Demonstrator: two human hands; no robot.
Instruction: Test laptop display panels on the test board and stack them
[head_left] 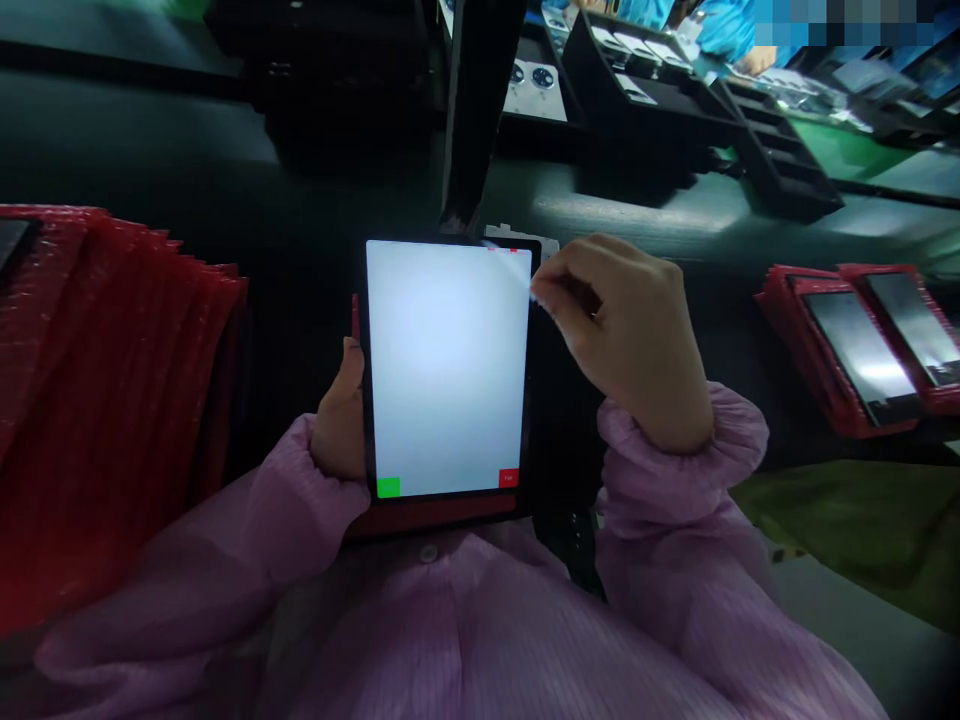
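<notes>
A tablet (450, 370) with a lit white screen is held upright in front of my chest. Its lower corners show a green box at left and a red box at right, and small red marks sit along the top right edge. My left hand (341, 425) grips the tablet's left side, thumb along the edge and fingers hidden behind. At the upper right corner, my right hand (619, 325) pinches a thin, pale, blurred strip (514, 265) that slants over the screen; its exact kind is unclear. Red wrapping (442, 512) shows beneath the tablet.
A tall stack of red bubble-wrap sleeves (112, 400) stands at left. More red sleeves with dark-screened devices (859, 340) lie at right. A black post (480, 110) rises behind the tablet. Black trays (660, 90) and a co-worker's blue sleeve (727, 30) are at the back.
</notes>
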